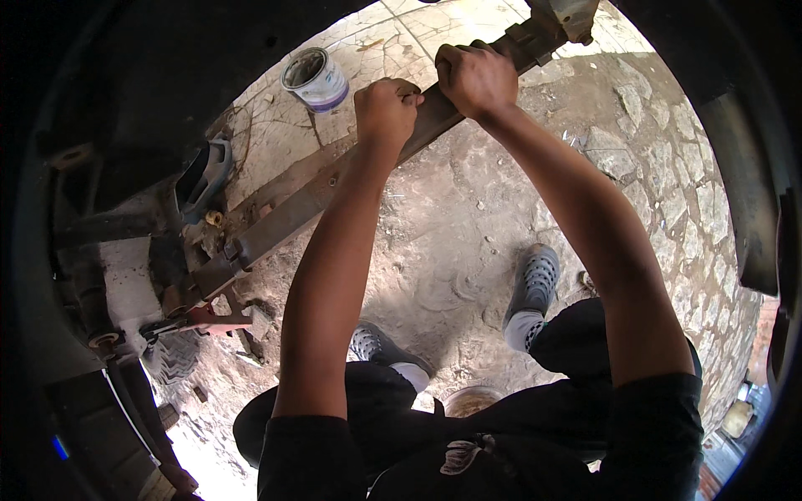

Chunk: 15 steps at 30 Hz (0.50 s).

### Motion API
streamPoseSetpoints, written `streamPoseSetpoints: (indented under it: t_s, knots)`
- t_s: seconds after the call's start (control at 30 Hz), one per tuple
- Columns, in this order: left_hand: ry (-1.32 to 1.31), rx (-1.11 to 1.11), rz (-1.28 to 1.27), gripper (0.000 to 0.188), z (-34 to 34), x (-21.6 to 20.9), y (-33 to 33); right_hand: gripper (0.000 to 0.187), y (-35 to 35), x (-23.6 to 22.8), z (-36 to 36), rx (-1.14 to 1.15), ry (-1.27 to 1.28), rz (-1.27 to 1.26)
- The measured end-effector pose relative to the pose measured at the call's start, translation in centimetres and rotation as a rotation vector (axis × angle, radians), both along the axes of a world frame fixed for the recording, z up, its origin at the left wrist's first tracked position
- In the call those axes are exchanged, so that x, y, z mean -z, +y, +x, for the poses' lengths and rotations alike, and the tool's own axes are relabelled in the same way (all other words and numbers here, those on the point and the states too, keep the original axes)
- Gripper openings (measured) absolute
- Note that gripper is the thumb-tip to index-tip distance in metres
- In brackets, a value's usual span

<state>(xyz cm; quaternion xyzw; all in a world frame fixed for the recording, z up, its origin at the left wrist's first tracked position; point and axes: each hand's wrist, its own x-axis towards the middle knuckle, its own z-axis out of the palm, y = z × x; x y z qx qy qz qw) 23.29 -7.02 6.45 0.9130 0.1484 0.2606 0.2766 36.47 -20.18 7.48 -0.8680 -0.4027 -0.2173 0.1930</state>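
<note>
A long dark steel leaf spring [292,215] runs slantwise from the lower left to the upper right, with clamps around it near its far end. My right hand [483,81] is closed around the spring just short of those clamps, its fingertips hidden. Slightly nearer and to the left, my left hand [388,113] is a fist at the spring's left edge. Its thumb and forefinger press together, and what they may hold is too small and dark to make out.
An open white paint can [316,82] with a purple band stands on cracked tiles beyond the spring. Dark vehicle parts [117,175] hem in the left side. A red-handled tool [219,321] lies under the spring's near end. Rough stone ground [635,142] spreads on the right.
</note>
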Motion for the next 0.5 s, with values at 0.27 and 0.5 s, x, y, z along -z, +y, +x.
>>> streamPoseSetpoints:
  t_s: [0.27,0.5]
  knots:
    - [0.211,-0.203,-0.182,0.016,-9.2,1.2,-2.9,0.022,-0.6,0.0,0.0,-0.037,-0.014,0.076]
    - [0.07,-0.123,-0.073,0.024,-1.1,-0.4,-0.7,0.023,-0.2,-0.7,-0.8,-0.016,0.01,0.041]
